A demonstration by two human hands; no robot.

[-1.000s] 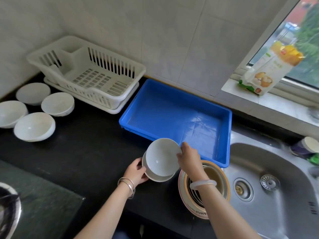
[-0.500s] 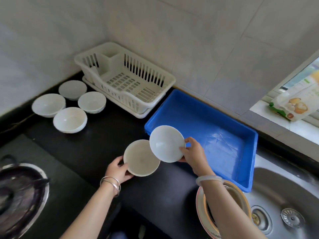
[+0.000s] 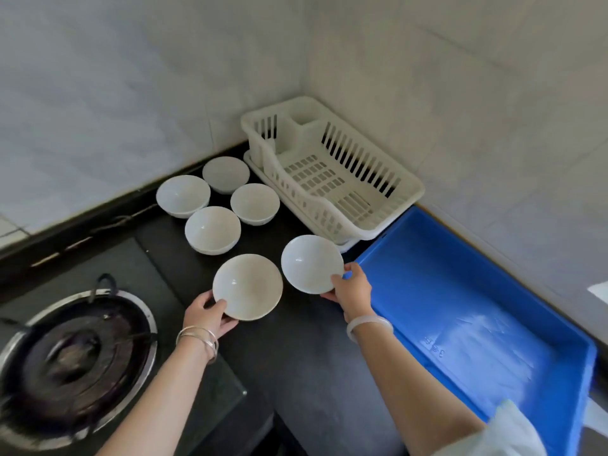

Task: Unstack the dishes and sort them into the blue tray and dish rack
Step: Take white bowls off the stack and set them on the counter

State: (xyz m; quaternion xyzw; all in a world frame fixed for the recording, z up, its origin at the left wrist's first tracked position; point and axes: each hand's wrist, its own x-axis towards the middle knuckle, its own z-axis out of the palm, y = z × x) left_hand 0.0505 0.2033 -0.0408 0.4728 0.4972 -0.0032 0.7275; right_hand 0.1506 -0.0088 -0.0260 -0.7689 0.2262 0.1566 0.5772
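Above the black counter (image 3: 296,350), each hand held one white bowl.
Her left hand (image 3: 207,319) gripped the nearer bowl (image 3: 247,287) by its rim; the right hand (image 3: 350,291) pinched the other bowl (image 3: 311,263), between four set-down bowls (image 3: 212,230) and the blue tray (image 3: 460,311), near the dish rack (image 3: 332,182).

Rack (image 3: 332,179) left of tray (image 3: 460,291) — touching
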